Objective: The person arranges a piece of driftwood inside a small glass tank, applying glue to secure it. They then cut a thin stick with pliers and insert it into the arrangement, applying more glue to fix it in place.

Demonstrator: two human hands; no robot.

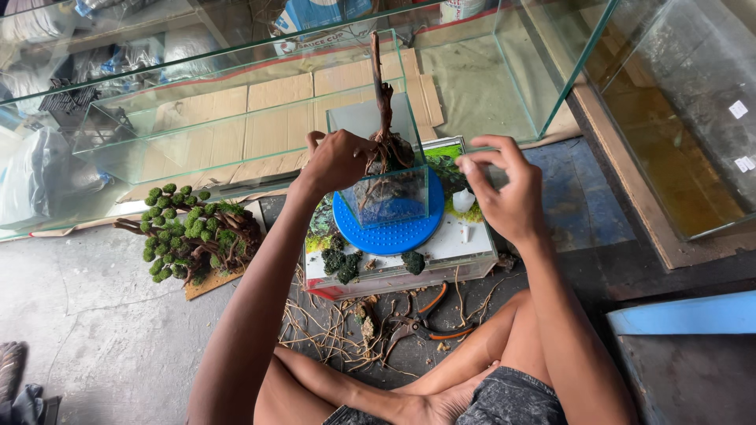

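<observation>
A gnarled brown driftwood trunk (383,118) stands in a small clear glass tank (387,197) on a round blue plastic turntable (390,232). The left hand (337,161) is closed around the trunk's base; the right hand (508,189), just beside it, pinches a small whitish bottle (463,199). Two white square stickers (740,134) dot the amber glass tank (685,118) at right.

Rough wood branch (381,86); clear glossy glass tank (390,197); blue plastic turntable (394,232).
</observation>
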